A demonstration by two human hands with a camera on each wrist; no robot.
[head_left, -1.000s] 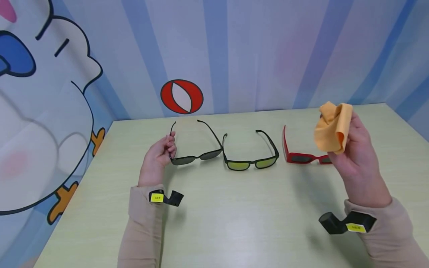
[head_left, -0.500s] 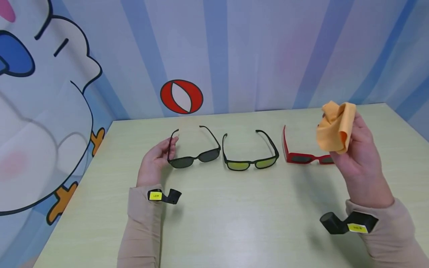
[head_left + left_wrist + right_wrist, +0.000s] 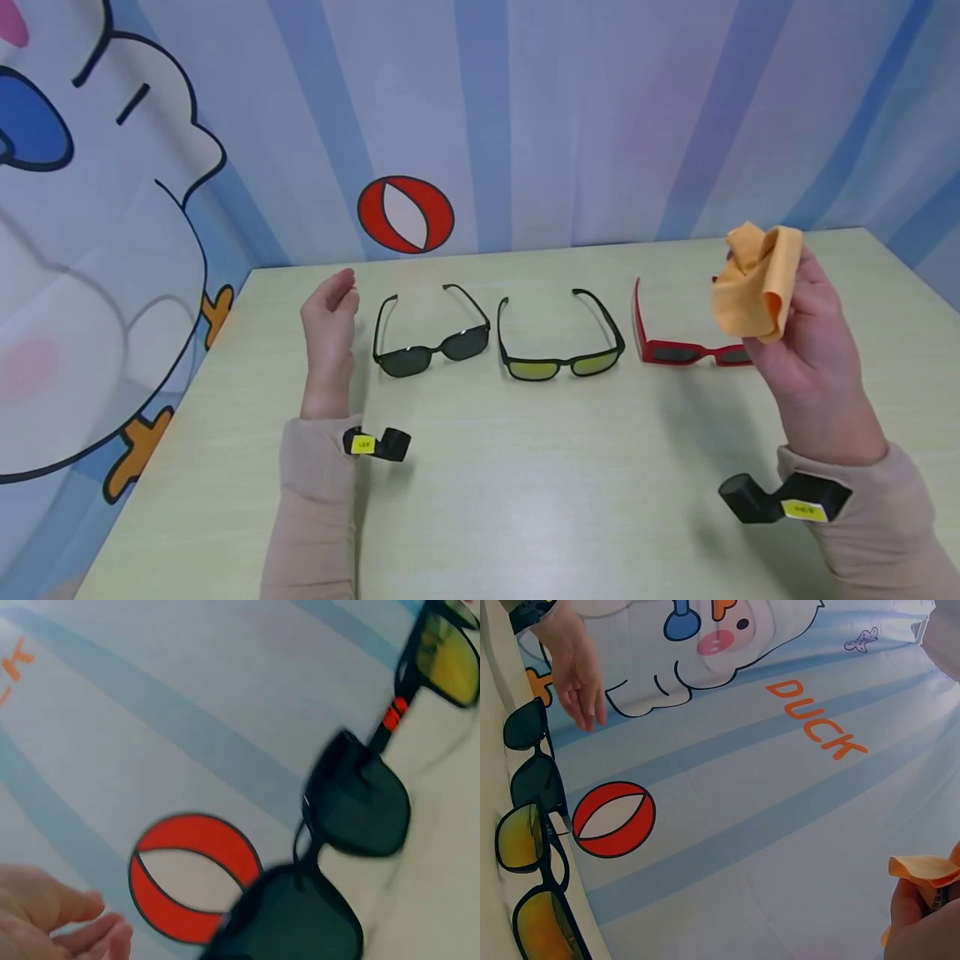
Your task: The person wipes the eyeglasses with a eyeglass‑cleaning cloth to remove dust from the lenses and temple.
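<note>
My left hand (image 3: 330,329) is held just left of the dark-lensed sunglasses (image 3: 432,352), apart from them, its fingers loosely bent around nothing. Those sunglasses rest on the table with their temples spread toward the wall. In the left wrist view the fingers (image 3: 94,922) hang beside the dark lenses (image 3: 356,806). My right hand (image 3: 813,367) grips a bunched orange cloth (image 3: 757,283) above the table. Behind and below that hand lie red-framed sunglasses (image 3: 675,353), their right part hidden by the hand and cloth. The right wrist view shows the cloth (image 3: 922,868) at its edge.
Black-framed sunglasses with yellow-green lenses (image 3: 534,370) lie between the dark pair and the red pair. The pale table (image 3: 525,500) ends at a printed blue-striped wall (image 3: 540,125). A wrist camera (image 3: 393,444) sits on each sleeve.
My left hand has let go of the dark sunglasses' temple and drawn away to the left. The sunglasses have settled onto the table. My right hand, still holding the cloth, has shifted slightly right.
</note>
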